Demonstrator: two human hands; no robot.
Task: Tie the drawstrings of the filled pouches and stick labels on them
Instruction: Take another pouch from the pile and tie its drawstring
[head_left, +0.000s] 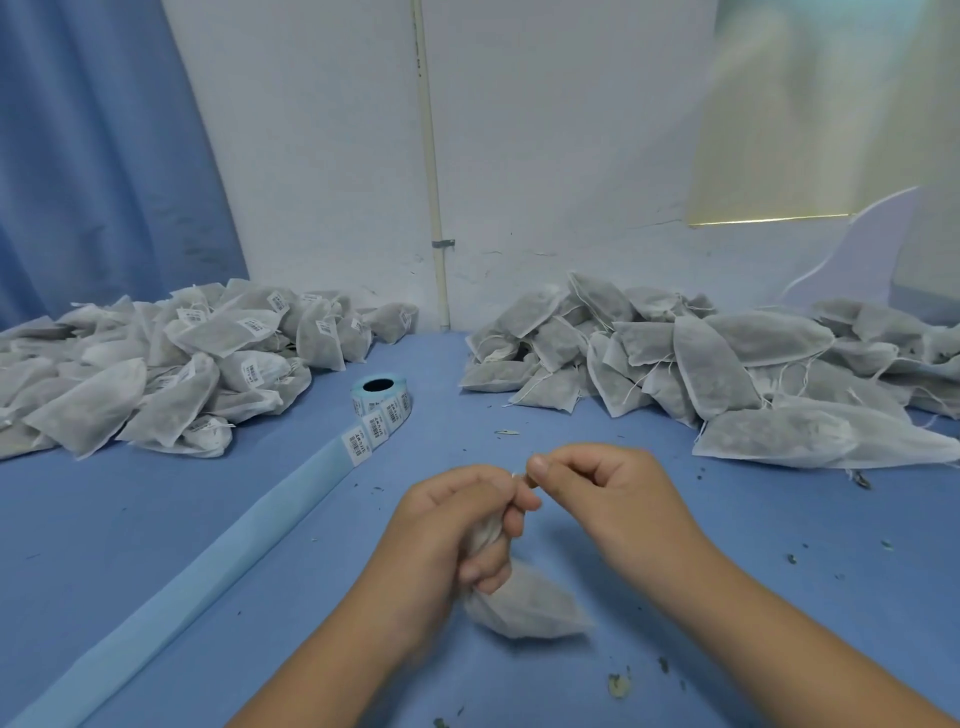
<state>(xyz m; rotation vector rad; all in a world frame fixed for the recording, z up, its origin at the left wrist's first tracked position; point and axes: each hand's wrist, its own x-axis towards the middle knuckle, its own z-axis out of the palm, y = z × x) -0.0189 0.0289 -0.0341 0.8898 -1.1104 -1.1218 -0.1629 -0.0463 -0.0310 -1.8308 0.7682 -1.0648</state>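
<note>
A filled white pouch (524, 603) hangs over the blue table near me. My left hand (457, 525) grips its gathered neck, fingers curled round it. Just above and to the right, my right hand (597, 483) pinches the pouch's drawstring between thumb and forefinger. A roll of barcode labels (382, 402) lies at the table's middle, and its pale blue backing strip (208, 561) trails toward the front left. A heap of labelled pouches (171, 364) sits at the left. At the right lies a heap of pouches without labels (701, 364), with loose strings.
The blue table (779, 545) carries scattered dark crumbs, mostly at the right and front. A white wall with a vertical pipe (434, 208) stands behind. A blue curtain (93, 156) hangs at the back left.
</note>
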